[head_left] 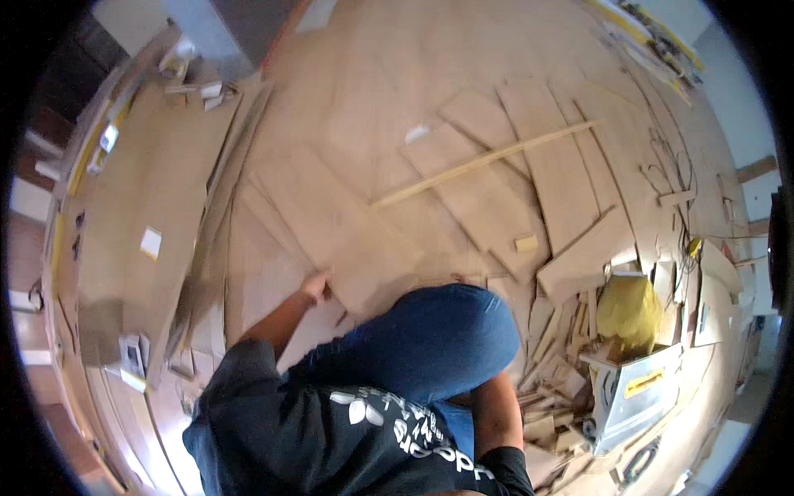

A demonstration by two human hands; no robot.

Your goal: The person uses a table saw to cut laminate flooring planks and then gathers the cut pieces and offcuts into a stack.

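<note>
My left hand is closed on the near left edge of a flat wooden board, which lies at a slant on the floor in front of me. Its fingertips are partly hidden at the board's edge. My right forearm runs behind my bent knee. Most of the right hand is hidden there; only a small bit of it seems to show past the knee, by the board's near end. A long narrow wooden strip rests across other loose boards farther right.
A yellow bag sits over a grey-white container at the right, beside a heap of wood offcuts. Large sheets lie along the left with a white card. A small wood block is on the boards. Cables trail at the far right.
</note>
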